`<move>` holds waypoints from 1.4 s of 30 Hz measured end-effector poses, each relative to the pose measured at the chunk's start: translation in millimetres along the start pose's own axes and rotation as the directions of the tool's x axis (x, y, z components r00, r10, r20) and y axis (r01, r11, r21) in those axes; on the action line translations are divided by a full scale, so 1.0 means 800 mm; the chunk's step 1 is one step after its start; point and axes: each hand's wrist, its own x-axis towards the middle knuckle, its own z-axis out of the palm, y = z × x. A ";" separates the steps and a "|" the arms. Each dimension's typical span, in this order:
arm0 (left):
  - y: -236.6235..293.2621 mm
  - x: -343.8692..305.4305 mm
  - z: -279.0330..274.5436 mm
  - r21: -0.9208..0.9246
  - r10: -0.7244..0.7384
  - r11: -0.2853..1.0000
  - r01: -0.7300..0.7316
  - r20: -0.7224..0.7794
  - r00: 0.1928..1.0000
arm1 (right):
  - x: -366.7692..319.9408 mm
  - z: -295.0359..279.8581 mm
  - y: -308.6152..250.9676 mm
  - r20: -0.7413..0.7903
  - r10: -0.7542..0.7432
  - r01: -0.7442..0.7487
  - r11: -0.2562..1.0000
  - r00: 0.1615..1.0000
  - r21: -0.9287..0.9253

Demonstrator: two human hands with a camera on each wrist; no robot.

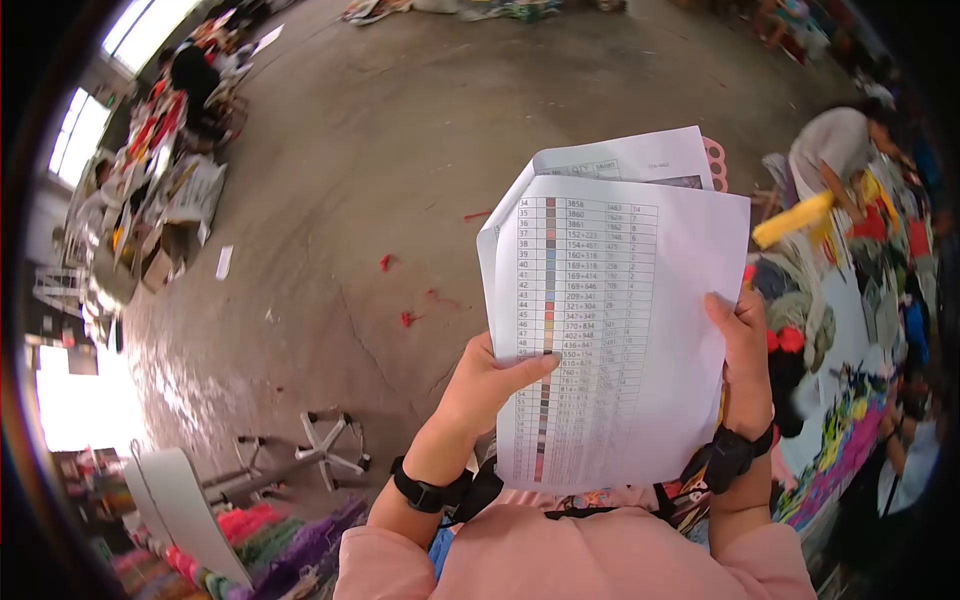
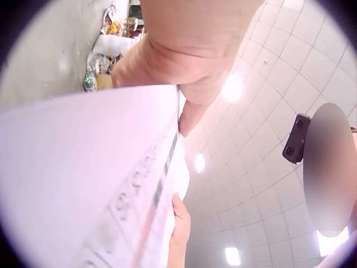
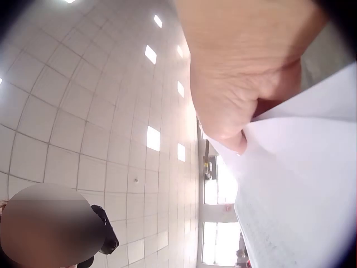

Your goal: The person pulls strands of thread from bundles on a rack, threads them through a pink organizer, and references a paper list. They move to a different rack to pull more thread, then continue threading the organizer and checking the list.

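I hold a few white printed sheets (image 1: pixel 610 320) up in front of me; the front sheet carries a table of numbered rows with a column of colour swatches. My left hand (image 1: pixel 490 385) grips the left edge, thumb lying across the table. My right hand (image 1: pixel 742 350) grips the right edge, thumb on the front. A second sheet (image 1: pixel 640 158) sticks out behind at the top. In the left wrist view my left hand (image 2: pixel 184 61) meets the paper (image 2: pixel 83 184) from above. In the right wrist view my right hand (image 3: pixel 245 78) pinches the paper's (image 3: pixel 301 190) edge.
Below lies a bare concrete floor (image 1: pixel 400 150) with red scraps (image 1: pixel 408 318). A white chair base (image 1: pixel 325 450) stands at the lower left. A person (image 1: pixel 835 150) bends over a cluttered table at the right. Stalls with goods (image 1: pixel 160 180) line the left. Colourful yarn (image 1: pixel 280 540) lies near my left elbow.
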 end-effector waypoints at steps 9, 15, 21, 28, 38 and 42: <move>0.032 -0.012 -0.105 0.053 0.200 0.980 -0.194 -0.333 0.921 | 0.107 0.144 0.011 0.336 0.032 -0.043 0.999 0.941 0.027; 0.073 0.005 -0.169 0.096 0.288 0.956 -0.276 -0.463 0.838 | 0.208 0.211 0.022 0.514 0.052 -0.066 0.998 0.856 0.010; 0.159 -0.006 -0.260 0.155 0.362 0.922 -0.354 -0.666 0.652 | 0.329 0.329 0.019 0.452 0.052 -0.015 0.996 0.890 -0.084; 0.193 -0.075 -0.393 0.208 0.377 0.849 -0.486 -0.882 0.282 | 0.429 0.540 0.078 0.702 0.135 -0.020 0.985 0.699 -0.170; 0.203 -0.281 -0.583 0.377 0.194 0.709 -0.596 -0.917 -0.349 | 0.438 0.968 0.160 0.909 0.169 0.031 0.980 0.380 -0.195; 0.180 -0.378 -0.604 0.490 0.095 0.627 -0.606 -0.820 -0.565 | 0.386 1.142 0.178 0.970 0.184 0.131 0.970 0.160 -0.205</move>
